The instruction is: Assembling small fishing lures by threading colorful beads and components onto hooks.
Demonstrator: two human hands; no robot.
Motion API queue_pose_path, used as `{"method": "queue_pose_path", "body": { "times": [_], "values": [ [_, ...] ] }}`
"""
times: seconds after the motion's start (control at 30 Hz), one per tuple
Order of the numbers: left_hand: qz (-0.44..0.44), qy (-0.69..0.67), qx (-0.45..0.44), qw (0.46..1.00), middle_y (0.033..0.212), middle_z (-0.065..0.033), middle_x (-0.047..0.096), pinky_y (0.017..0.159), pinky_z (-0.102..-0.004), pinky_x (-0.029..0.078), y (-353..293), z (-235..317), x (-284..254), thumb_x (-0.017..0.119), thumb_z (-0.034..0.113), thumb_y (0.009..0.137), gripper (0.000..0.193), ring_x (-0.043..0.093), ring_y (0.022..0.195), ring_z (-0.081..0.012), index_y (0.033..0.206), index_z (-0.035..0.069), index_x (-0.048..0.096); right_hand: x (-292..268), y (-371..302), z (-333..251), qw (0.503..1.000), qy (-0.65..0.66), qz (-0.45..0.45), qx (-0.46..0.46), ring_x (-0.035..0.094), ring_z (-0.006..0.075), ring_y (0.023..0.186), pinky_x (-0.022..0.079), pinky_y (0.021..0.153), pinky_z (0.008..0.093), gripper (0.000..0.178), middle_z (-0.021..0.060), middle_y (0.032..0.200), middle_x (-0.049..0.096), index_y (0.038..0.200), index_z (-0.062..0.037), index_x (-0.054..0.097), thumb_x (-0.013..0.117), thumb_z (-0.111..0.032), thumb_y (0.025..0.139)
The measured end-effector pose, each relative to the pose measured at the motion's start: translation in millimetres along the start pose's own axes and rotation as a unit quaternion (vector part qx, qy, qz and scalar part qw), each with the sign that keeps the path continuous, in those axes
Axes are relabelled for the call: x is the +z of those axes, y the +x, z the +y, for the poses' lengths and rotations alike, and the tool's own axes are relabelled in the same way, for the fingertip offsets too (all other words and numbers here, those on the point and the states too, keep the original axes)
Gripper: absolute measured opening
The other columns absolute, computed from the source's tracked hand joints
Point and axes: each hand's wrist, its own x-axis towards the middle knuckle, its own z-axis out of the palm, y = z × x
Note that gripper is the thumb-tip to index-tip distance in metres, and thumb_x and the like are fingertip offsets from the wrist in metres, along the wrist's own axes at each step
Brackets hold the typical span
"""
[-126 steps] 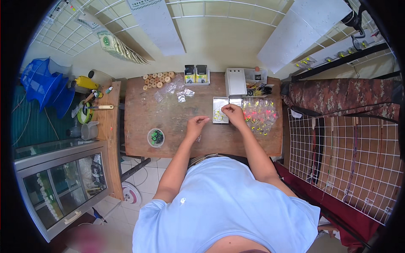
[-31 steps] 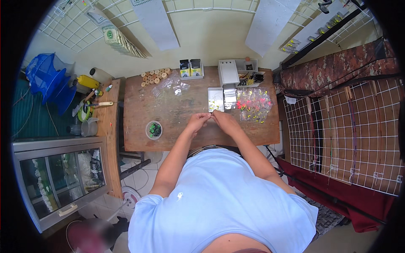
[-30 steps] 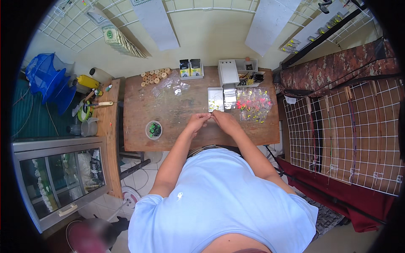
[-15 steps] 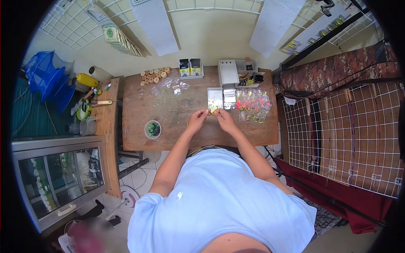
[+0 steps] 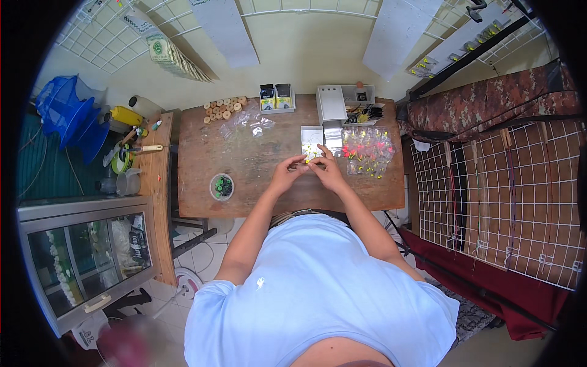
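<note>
Both my hands meet over the near end of a shallow white tray (image 5: 311,133) that holds small white and yellow pieces. My left hand (image 5: 286,175) is closed in a pinch, its fingertips at a tiny yellow piece too small to name. My right hand (image 5: 328,174) pinches at the same spot with thumb and finger, while another finger is lifted over the tray. To the right of the tray lie a shiny silver packet (image 5: 332,137) and several clear bags (image 5: 369,147) with pink and yellow pieces in them.
A round tub (image 5: 221,196) of green and black pieces stands at the table's left. Behind are wooden discs (image 5: 227,115), loose clear bags (image 5: 235,128), a box of dark packets (image 5: 277,111) and a white organizer (image 5: 331,105). A glass-fronted cabinet (image 5: 92,263) stands left.
My right hand has turned a little, and one of its fingers has lifted away from the pinch toward the tray. My left hand stays nearly in place.
</note>
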Motion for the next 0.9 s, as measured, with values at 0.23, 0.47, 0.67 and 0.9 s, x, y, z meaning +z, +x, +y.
{"method": "queue_pose_path", "body": {
  "times": [0.23, 0.47, 0.67, 0.9],
  "values": [
    [0.013, -0.027, 0.001, 1.0, 0.106, -0.0017, 0.062, 0.077, -0.0245, 0.046, -5.7, 12.4, -2.2, 0.081, 0.015, 0.071, 0.054, 0.053, 0.088, -0.0092, 0.121, 0.01, 0.061, -3.5, 0.3, -4.8, 0.999, -0.028, 0.007, -0.015, 0.039, 0.0323, 0.124, 0.032, 0.103, 0.0419, 0.017, 0.0098, 0.132, 0.049, 0.083, -0.0141, 0.074, 0.079, -0.023, 0.07],
    [0.031, 0.081, 0.052, 0.995, 0.105, 0.0002, 0.063, 0.067, -0.0239, 0.044, -8.2, 7.8, -5.2, 0.086, 0.014, 0.062, 0.062, 0.052, 0.082, -0.0082, 0.119, 0.011, 0.062, -6.1, 2.7, -2.5, 0.999, -0.043, 0.0, 0.001, 0.046, 0.0288, 0.115, 0.038, 0.096, 0.0388, 0.016, 0.0067, 0.12, 0.055, 0.084, -0.0132, 0.073, 0.078, -0.023, 0.072],
    [0.234, 0.303, -0.027, 0.923, 0.102, -0.01, 0.064, 0.079, -0.0326, 0.05, -6.3, -52.5, -39.4, 0.085, 0.015, 0.06, 0.059, 0.06, 0.089, -0.0217, 0.114, 0.007, 0.062, 1.9, 6.4, 2.5, 1.0, -0.025, -0.003, -0.001, 0.052, 0.0207, 0.102, 0.045, 0.081, 0.0307, 0.016, 0.0067, 0.114, 0.053, 0.087, -0.0028, 0.069, 0.068, -0.018, 0.084],
    [0.201, 0.416, -0.166, 0.871, 0.107, -0.0101, 0.059, 0.088, -0.0413, 0.046, -32.7, 5.0, -22.6, 0.087, 0.017, 0.052, 0.056, 0.055, 0.104, -0.0304, 0.102, 0.009, 0.061, 1.2, 3.6, 2.6, 0.997, -0.061, 0.024, -0.04, 0.051, 0.0209, 0.097, 0.042, 0.081, 0.0302, 0.018, 0.0056, 0.098, 0.059, 0.085, -0.0047, 0.069, 0.061, -0.02, 0.089]
  ]
}}
